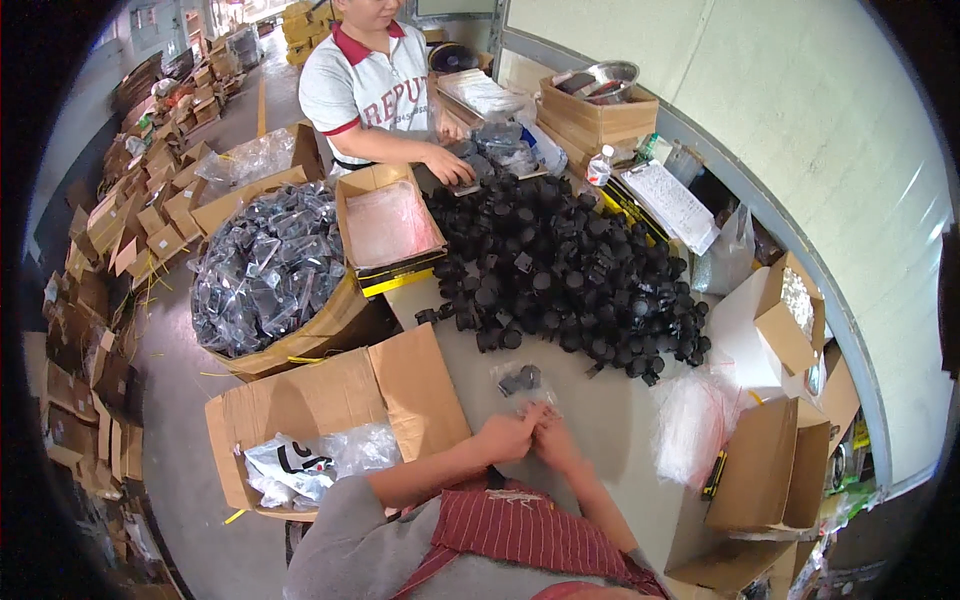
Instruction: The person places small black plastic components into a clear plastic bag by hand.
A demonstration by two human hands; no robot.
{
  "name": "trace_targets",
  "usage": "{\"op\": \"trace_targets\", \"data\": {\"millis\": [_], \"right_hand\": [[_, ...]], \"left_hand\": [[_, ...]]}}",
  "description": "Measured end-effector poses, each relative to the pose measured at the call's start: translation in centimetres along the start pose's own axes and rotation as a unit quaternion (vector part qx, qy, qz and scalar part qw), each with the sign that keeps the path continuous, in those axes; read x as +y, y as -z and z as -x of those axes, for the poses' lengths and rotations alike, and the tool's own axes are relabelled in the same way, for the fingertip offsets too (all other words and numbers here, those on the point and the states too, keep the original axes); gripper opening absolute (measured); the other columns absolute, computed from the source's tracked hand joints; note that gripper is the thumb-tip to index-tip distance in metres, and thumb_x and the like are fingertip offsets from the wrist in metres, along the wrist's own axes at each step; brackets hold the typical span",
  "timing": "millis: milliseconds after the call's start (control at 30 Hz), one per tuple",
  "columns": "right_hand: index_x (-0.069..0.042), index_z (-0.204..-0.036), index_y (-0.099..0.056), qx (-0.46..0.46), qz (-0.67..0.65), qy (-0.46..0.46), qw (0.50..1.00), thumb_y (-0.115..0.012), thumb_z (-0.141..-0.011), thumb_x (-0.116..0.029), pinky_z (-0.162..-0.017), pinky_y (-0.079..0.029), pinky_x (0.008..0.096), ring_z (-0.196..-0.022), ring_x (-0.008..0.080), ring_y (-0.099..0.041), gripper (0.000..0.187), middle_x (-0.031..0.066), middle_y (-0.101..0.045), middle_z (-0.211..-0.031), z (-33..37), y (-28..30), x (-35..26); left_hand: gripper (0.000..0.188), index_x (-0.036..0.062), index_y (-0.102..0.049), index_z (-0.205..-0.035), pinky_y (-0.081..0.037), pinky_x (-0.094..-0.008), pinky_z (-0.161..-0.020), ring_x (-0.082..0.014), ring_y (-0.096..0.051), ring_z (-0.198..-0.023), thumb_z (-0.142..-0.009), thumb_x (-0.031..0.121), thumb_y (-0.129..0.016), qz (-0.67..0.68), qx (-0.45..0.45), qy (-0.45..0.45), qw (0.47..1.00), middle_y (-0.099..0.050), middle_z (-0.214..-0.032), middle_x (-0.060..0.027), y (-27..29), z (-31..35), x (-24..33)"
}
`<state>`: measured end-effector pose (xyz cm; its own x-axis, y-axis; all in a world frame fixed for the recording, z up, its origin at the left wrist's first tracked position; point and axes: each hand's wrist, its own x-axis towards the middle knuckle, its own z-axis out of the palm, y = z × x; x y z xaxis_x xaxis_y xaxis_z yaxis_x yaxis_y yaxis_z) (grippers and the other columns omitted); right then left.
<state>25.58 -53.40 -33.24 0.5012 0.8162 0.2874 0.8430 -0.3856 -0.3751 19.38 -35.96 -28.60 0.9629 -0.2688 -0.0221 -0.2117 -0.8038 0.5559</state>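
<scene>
The left hand point(507, 437) and right hand point(553, 441) are closed together, apparently pinching the near end of 1 clear bag of black parts point(522, 382), just ahead of them. Bagged pieces point(268, 270) heaped leftward look done; the large loose black pile point(575, 275) beyond the hands seems not yet bagged.

Everything is pointing to a packing area in a factory or workshop. A big heap of matching black parts point(570, 270) is covering the worktop point(600, 425) at two o'clock, while a deep carton point(345, 322) at nine o'clock is brimming with bagged pieces point(270, 265). Clear plastic bags point(690, 425) are lying at four o'clock. Cardboard boxes point(165, 240) are crowding the floor point(175, 350) from eight to ten o'clock, and a co-worker point(365, 95) is handling pieces at eleven.
</scene>
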Motion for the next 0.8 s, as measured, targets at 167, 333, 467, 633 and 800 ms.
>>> {"op": "trace_targets", "data": {"millis": [167, 333, 467, 633, 800], "right_hand": [[-0.021, -0.109, -0.072, 0.127, -0.109, -0.047, 0.985, -0.061, -0.079, -0.004, -0.062, -0.054, 0.0355, -0.073, 0.0258, -0.068, 0.036, 0.0057, -0.072, -0.099, -1.5, 7.0, -3.0], [-0.009, -0.13, -0.057, 0.223, 0.024, -0.184, 0.957, -0.061, -0.084, -0.007, -0.099, -0.045, 0.0438, -0.123, 0.0383, -0.051, 0.046, 0.0155, -0.051, -0.139, -4.3, 9.7, 5.4], [-0.013, -0.14, -0.047, 0.168, 0.049, -0.236, 0.956, -0.064, -0.085, -0.011, -0.11, -0.031, 0.057, -0.137, 0.0466, -0.033, 0.058, 0.0114, -0.022, -0.16, -4.8, 9.1, 7.6], [-0.016, -0.121, -0.062, 0.062, 0.167, -0.178, 0.968, -0.067, -0.084, -0.015, -0.113, -0.016, 0.0664, -0.138, 0.0405, -0.033, 0.037, 0.0127, -0.025, -0.158, -2.9, 6.0, 5.8], [-0.011, -0.092, -0.066, 0.165, 0.174, -0.166, 0.957, -0.066, -0.082, -0.015, -0.115, -0.014, 0.065, -0.121, 0.0322, -0.049, 0.011, 0.0078, -0.061, -0.125, -1.5, 6.0, 2.9]], "left_hand": [[0.072, 0.0122, -0.033, -0.148, -0.052, -0.0494, -0.06, -0.0353, -0.066, -0.067, -0.081, 0.016, -0.058, -0.087, -0.007, 0.01, 0.996, -0.068, -0.082, -0.0195, -2.5, -0.2, -2.7], [0.078, 0.0078, -0.027, -0.152, -0.053, -0.0483, -0.061, -0.0359, -0.067, -0.068, -0.08, 0.017, -0.055, -0.092, -0.079, 0.03, 0.992, -0.068, -0.077, -0.018, -0.1, -1.0, -1.3], [0.08, 0.0072, -0.029, -0.151, -0.052, -0.0484, -0.06, -0.0369, -0.067, -0.067, -0.076, 0.015, -0.056, -0.05, -0.048, 0.081, 0.994, -0.068, -0.075, -0.0191, 0.2, -2.0, -1.4], [0.077, 0.0063, -0.033, -0.148, -0.051, -0.0493, -0.058, -0.0363, -0.067, -0.064, -0.075, 0.014, -0.058, -0.046, 0.01, 0.071, 0.996, -0.067, -0.072, -0.0179, -0.5, -1.5, -1.5], [0.073, 0.0061, -0.036, -0.146, -0.051, -0.0485, -0.056, -0.0352, -0.065, -0.06, -0.077, 0.016, -0.058, -0.053, 0.012, 0.014, 0.998, -0.065, -0.068, -0.0163, -0.2, 1.1, -1.7]]}}
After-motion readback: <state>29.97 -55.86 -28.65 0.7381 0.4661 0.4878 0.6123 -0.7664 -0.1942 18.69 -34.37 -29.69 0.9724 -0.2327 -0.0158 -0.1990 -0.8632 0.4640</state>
